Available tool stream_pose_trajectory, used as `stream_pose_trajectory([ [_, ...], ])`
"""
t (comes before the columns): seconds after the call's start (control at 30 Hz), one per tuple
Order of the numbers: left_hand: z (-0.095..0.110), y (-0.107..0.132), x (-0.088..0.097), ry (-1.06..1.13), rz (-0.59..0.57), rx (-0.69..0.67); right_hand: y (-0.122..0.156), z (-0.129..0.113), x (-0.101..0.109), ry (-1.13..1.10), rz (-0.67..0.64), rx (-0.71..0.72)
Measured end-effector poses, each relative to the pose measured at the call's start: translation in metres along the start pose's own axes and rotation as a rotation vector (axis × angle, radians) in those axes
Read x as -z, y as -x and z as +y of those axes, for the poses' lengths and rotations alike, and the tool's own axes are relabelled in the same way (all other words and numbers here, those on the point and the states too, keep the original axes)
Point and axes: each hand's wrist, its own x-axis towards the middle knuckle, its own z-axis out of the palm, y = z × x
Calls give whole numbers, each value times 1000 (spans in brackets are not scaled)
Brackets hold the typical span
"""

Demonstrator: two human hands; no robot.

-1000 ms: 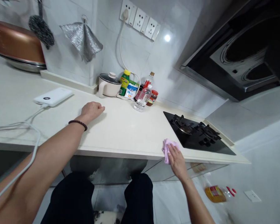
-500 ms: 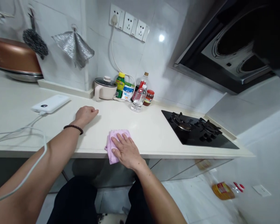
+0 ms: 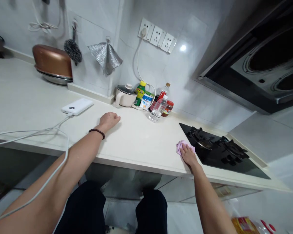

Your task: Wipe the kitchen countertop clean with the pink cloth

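Note:
My right hand (image 3: 189,154) lies flat on a pink cloth (image 3: 183,147), fingers stretched out over it, pressing it to the countertop beside the stove's left edge. Part of the cloth is covered by the fingers and palm. My left hand (image 3: 109,121) rests on the countertop (image 3: 141,139) as a closed fist, with nothing showing in it. A dark beaded bracelet (image 3: 97,130) circles that wrist. Left of this hand lies a white power bank (image 3: 77,106) with a white cable (image 3: 64,156) running from it across my left forearm.
A black gas stove (image 3: 210,146) is set into the counter on the right, under a range hood (image 3: 263,58). Along the wall stand a small lidded pot (image 3: 126,96), a clear bottle (image 3: 158,110) and a red-capped jar (image 3: 168,109). A copper-coloured basin (image 3: 52,60) sits at the left.
My right hand has slid the pink cloth rightward along the counter, from near the front edge to the stove's side. My left fist stays on the counter; the view has shifted.

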Motion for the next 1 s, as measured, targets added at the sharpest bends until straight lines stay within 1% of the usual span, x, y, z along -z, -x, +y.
stream_pose_trajectory([
  [0.03, 1, 0, 0, -3, 0, -7, -9, -14, -1, -17, -32, -66],
  [0.07, 2, 0, 0, -6, 1, -12, -18, -35, -3, -45, -75, -126],
  [0.1, 2, 0, 0, -9, 1, -16, -27, -61, -3, -75, -125, -170],
  [0.13, 3, 0, 0, -11, 1, -16, -34, -92, -4, -105, -151, -155],
  [0.17, 3, 0, 0, -13, 0, -16, -40, -125, -4, -135, -174, -103],
  [0.23, 3, 0, 0, -17, 6, -18, -48, -194, -1, -184, -272, 2],
  [0.3, 2, 0, 0, -21, 30, -16, -53, -254, 4, -265, -368, 117],
  [0.33, 1, 1, -1, -23, 49, -10, -55, -277, 7, -335, -400, 166],
  [0.37, 0, 1, -1, -24, 67, 0, -58, -295, 10, -423, -416, 212],
  [0.4, 0, 2, -1, -22, 83, 13, -62, -305, 14, -530, -399, 242],
  [0.43, -1, 2, -1, -18, 95, 24, -67, -310, 16, -646, -340, 243],
  [0.47, -2, 2, -1, -10, 100, 27, -73, -308, 18, -756, -237, 215],
  [0.53, -2, 1, -1, 12, 99, 0, -85, -292, 19, -904, 69, 84],
  [0.57, 0, 1, -1, 26, 94, -31, -91, -281, 17, -931, 226, -1],
  [0.6, 2, 1, -1, 40, 89, -73, -97, -269, 15, -933, 352, -78],
  [0.63, 7, 2, -2, 54, 81, -125, -101, -260, 12, -921, 441, -135],
  [0.67, 12, 4, -3, 66, 69, -184, -104, -252, 9, -900, 494, -166],
  [0.73, 27, 13, -10, 69, 22, -315, -106, -247, 4, -857, 521, -155],
  [0.83, 52, 34, -31, -15, -119, -524, -104, -255, 1, -830, 515, -30],
  [0.87, 58, 42, -39, -57, -165, -574, -103, -259, 1, -838, 523, 0],
  [0.93, 63, 52, -51, -122, -251, -621, -102, -264, 1, -870, 561, 17],
  [1.0, 58, 52, -56, -152, -317, -588, -100, -265, 2, -914, 595, 4],
])
